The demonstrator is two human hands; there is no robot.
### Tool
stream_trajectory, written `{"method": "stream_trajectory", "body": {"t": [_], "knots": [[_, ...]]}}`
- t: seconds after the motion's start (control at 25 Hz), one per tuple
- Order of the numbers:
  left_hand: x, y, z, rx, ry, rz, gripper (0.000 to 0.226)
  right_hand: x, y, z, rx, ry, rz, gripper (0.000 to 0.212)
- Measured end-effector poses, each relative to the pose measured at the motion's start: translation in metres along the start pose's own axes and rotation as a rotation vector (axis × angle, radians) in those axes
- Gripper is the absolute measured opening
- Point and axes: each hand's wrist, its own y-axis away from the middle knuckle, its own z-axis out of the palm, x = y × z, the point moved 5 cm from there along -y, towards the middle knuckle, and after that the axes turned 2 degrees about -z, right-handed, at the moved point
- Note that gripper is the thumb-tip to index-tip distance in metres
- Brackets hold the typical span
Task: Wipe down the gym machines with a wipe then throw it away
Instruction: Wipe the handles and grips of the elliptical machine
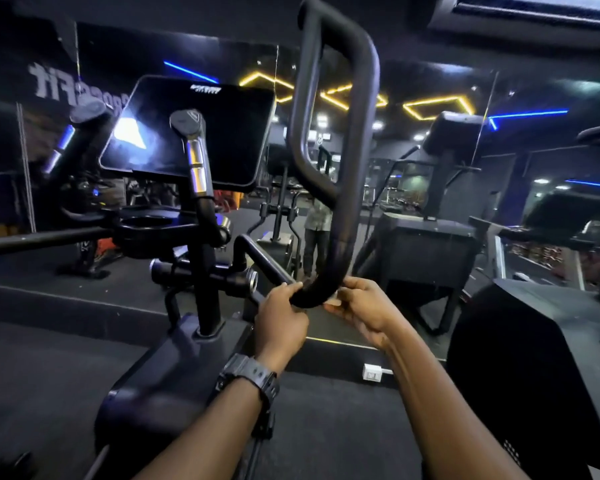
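I see left hand [282, 315] with black wristwatch [249, 375] curled round the bend of the black looped tubular machine handle [352, 161], right hand [359, 311] pinching a small white wipe [335, 299] against the bend's underside, dark glossy console screen [191, 133] upper left

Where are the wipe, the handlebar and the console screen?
Wipe [334, 301]: head view, pale edge showing between the right-hand fingers and the bar.
Handlebar [359, 140]: head view, right upright of the black loop.
Console screen [232, 133]: head view, dark glass right of the short grip.
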Motion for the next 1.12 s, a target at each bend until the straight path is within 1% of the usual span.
{"method": "stream_trajectory", "body": {"t": [0.08,0.16,0.24,0.32,0.36,0.4,0.44,0.48,0.52,0.56,0.64,0.68,0.76,0.84,0.88,0.92,0.96,1.04,1.08,1.12], "knots": [[0.018,0.005,-0.003,0.035,-0.02,0.018,0.048,-0.033,0.0,-0.014,0.011,-0.057,-0.061,0.025],[0.037,0.009,-0.005,0.023,-0.003,0.029,0.04,-0.052,0.0,-0.022,0.04,-0.111,-0.125,0.024],[0.054,0.01,-0.007,0.004,0.053,0.016,0.034,-0.047,0.007,-0.015,0.067,-0.116,-0.155,0.024],[0.072,0.007,-0.013,-0.027,0.118,0.043,0.032,-0.04,0.013,-0.006,0.097,-0.141,-0.171,0.023],[0.083,0.001,-0.016,-0.045,0.134,0.073,0.029,-0.049,0.011,-0.007,0.158,-0.128,-0.212,0.021],[0.096,-0.007,-0.02,-0.07,0.167,0.091,0.026,-0.069,0.006,-0.013,0.262,-0.048,-0.279,0.019],[0.107,-0.017,-0.023,-0.085,0.205,0.091,0.026,-0.095,0.004,-0.019,0.386,0.134,-0.363,0.017],[0.117,-0.027,-0.026,-0.098,0.243,0.07,0.028,-0.118,0.007,-0.021,0.479,0.327,-0.424,0.017],[0.123,-0.038,-0.029,-0.103,0.255,0.056,0.032,-0.128,0.012,-0.021,0.543,0.459,-0.485,0.019],[0.128,-0.048,-0.031,-0.099,0.223,0.063,0.035,-0.131,0.02,-0.018,0.57,0.55,-0.574,0.02],[0.128,-0.062,-0.031,-0.057,0.093,0.104,0.039,-0.114,0.041,-0.005,0.568,0.682,-0.761,0.018],[0.123,-0.067,-0.03,-0.047,0.106,0.08,0.036,-0.109,0.047,0.003,0.55,0.763,-0.849,0.015],[0.116,-0.074,-0.025,-0.08,0.275,-0.01,0.028,-0.133,0.034,0.01,0.52,0.906,-0.95,0.012],[0.114,-0.083,-0.026,-0.099,0.437,-0.084,0.026,-0.175,0.015,0.021,0.558,1.013,-0.947,0.014],[0.115,-0.087,-0.029,-0.107,0.493,-0.097,0.028,-0.187,0.008,0.025,0.566,1.06,-0.924,0.016],[0.119,-0.09,-0.035,-0.108,0.461,-0.049,0.032,-0.187,0.008,0.026,0.58,1.113,-0.938,0.017],[0.125,-0.09,-0.043,-0.105,0.315,0.064,0.034,-0.177,0.014,0.028,0.583,1.168,-0.949,0.017],[0.137,-0.083,-0.056,-0.11,-0.131,0.398,0.042,-0.146,0.034,0.032,0.499,1.259,-0.957,0.016],[0.142,-0.077,-0.06,-0.093,-0.318,0.56,0.044,-0.142,0.038,0.033,0.47,1.29,-0.949,0.015],[0.147,-0.072,-0.064,-0.075,-0.445,0.671,0.043,-0.155,0.035,0.034,0.471,1.298,-0.932,0.014]]}}
